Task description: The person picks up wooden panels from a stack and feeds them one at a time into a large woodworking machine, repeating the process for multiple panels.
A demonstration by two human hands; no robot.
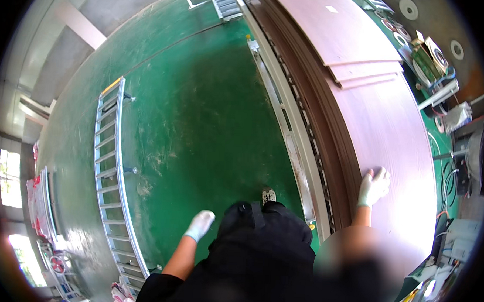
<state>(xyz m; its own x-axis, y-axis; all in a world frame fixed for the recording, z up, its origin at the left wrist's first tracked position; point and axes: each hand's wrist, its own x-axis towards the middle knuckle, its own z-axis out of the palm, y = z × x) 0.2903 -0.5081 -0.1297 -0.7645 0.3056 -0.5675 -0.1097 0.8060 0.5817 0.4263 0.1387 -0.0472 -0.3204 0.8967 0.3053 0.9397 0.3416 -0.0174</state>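
Note:
My right hand (375, 186), in a white glove, rests on the pinkish wood-grain face of a large panel (381, 127), its fingers spread apart. This panel tops a stack of brown-edged boards (330, 111) on my right. Smaller pink boards (336, 25) lie on its far part. My left hand (200, 225), also gloved in white, hangs over the green floor at my left side, touching nothing that I can see. Its fingers run together in the picture, so their pose is unclear.
A metal roller conveyor (109, 172) stands on the left. Along the stack's near side runs a pale metal frame rail (291, 131). Another roller section (224, 2) is at the far end. Beyond the stack sit machinery (462, 239), hoses and a box of rolls (429, 59).

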